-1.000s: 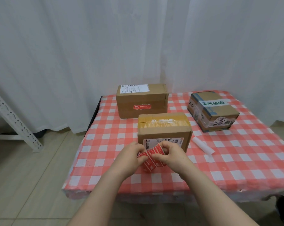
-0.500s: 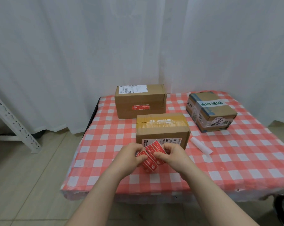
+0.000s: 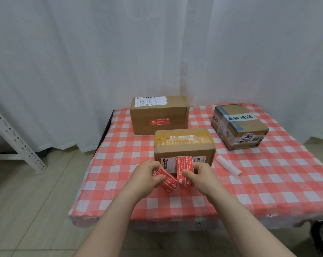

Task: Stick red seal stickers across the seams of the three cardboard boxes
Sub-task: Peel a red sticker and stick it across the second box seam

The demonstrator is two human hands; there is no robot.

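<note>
checked tablecloth (image 3: 268,182), white curtain (image 3: 82,62), metal rack (image 3: 17,141)

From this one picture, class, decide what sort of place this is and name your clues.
Probably a makeshift indoor parcel-packing corner: three labelled cardboard boxes on a red-checked tablecloth, red seal stickers ready, a white curtain behind.

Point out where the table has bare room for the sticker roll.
Bare room lies left of the near box, out to the table edge, and front right, beyond the white strip. Crowded: the narrow gap between near box and back box, and between near box and right box.
</note>
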